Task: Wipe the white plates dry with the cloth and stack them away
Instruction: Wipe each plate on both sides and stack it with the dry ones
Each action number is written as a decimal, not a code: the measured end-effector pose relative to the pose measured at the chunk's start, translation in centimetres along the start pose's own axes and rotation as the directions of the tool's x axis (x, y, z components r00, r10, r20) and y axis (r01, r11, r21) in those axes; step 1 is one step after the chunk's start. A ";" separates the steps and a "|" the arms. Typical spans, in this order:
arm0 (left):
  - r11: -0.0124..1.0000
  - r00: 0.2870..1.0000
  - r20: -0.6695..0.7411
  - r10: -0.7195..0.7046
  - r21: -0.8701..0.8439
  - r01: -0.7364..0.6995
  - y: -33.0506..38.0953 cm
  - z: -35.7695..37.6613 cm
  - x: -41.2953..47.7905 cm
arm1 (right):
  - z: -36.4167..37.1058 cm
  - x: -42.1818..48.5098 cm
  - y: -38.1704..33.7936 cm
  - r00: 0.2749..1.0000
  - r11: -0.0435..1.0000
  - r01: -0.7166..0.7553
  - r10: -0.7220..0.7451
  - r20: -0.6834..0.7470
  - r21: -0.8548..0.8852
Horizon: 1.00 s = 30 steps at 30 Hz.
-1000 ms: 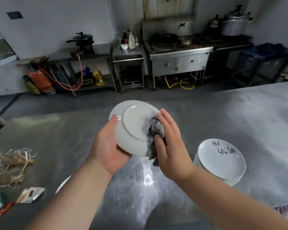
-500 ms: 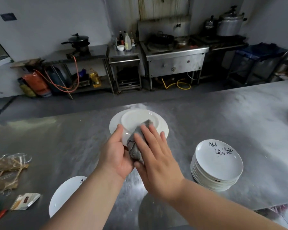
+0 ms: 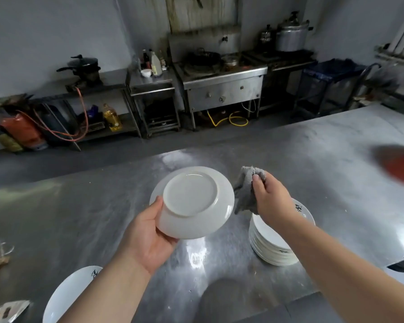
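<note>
I log left hand [image 3: 149, 238] clamped on the rim of an underside-up white plate [image 3: 194, 201] above the worktop [image 3: 91, 201], right hand [image 3: 271, 201] fingers pinching the grey cloth [image 3: 244, 197] just beside it, over the plate stack [image 3: 268, 245], black brush characters unreadable.

A round white plate [image 3: 191, 201] is held in the left hand [image 3: 147, 236], tipped up so its bottom ring shows. A crumpled grey cloth [image 3: 245, 194] is pinched in the right hand [image 3: 271, 201], just beside the plate's right edge. A neat stack of white plates with black marks [image 3: 271, 248] sits under the right wrist. One more white plate with black marks [image 3: 65, 297] lies flat beside the left forearm.
</note>
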<state>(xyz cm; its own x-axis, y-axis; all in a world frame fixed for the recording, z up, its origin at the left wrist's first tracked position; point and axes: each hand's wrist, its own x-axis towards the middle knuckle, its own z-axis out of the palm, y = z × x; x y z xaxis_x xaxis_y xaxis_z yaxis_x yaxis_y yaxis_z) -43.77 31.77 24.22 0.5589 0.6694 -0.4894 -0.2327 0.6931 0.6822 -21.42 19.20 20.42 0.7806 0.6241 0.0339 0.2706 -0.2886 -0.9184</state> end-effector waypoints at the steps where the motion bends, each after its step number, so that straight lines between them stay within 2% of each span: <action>1: 1.000 1.000 0.017 -0.017 0.018 0.017 -0.5 0.4 0.2 | -0.9 -0.1 0.4 0.998 0.997 -0.063 0.063 0.004 0.049; 5: 0.991 0.990 0.091 -0.105 0.094 0.097 -3.4 2.1 1.6 | -3.7 -1.5 3.8 0.945 0.939 -0.320 0.308 0.106 0.125; 7: 0.975 0.979 0.119 -0.168 0.168 0.147 -5.3 3.2 2.4 | -4.9 -2.4 5.3 0.876 0.846 -0.480 0.444 0.189 0.233; 9: 0.950 0.966 0.123 -0.228 0.247 0.193 -7.2 4.1 3.2 | -6.6 -3.4 6.4 0.809 0.781 -0.583 0.533 0.249 0.224; 14: 0.816 0.915 0.086 -0.394 0.491 0.305 -11.6 6.1 5.6 | -11.1 -4.5 10.7 0.710 0.720 -0.687 0.634 0.308 0.100; 17: 0.742 0.921 0.032 -0.389 0.603 0.293 -13.8 7.8 7.4 | -12.8 -4.2 12.2 0.674 0.644 -0.734 0.652 0.348 0.214; 20: 0.798 0.917 0.069 -0.394 0.520 0.304 -15.4 9.7 10.0 | -14.2 -3.0 12.6 0.705 0.656 -0.708 0.631 0.324 0.262; 23: 0.842 0.943 0.031 -0.331 0.461 0.281 -15.8 11.7 11.8 | -15.3 -1.4 12.7 0.764 0.678 -0.645 0.568 0.306 0.353; 26: 0.878 0.959 0.041 -0.282 0.413 0.241 -16.3 12.6 12.9 | -15.9 -0.3 12.9 0.827 0.746 -0.562 0.496 0.264 0.358; 28: 0.803 0.978 0.040 -0.203 0.579 0.143 -16.9 12.4 13.6 | -15.8 0.2 13.1 0.875 0.837 -0.480 0.434 0.215 0.264; 30: 0.569 0.996 0.040 -0.077 0.822 0.011 -17.4 12.2 14.0 | -15.3 0.8 13.9 0.892 0.888 -0.439 0.413 0.181 0.136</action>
<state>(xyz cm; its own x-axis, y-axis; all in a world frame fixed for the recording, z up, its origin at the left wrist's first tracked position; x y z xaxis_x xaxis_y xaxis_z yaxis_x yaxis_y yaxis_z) -22.14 25.83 12.13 0.6063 0.6026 -0.5189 0.5284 0.1822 0.8292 -8.40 4.63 13.73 0.7063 0.5694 -0.4206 -0.1788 -0.4314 -0.8843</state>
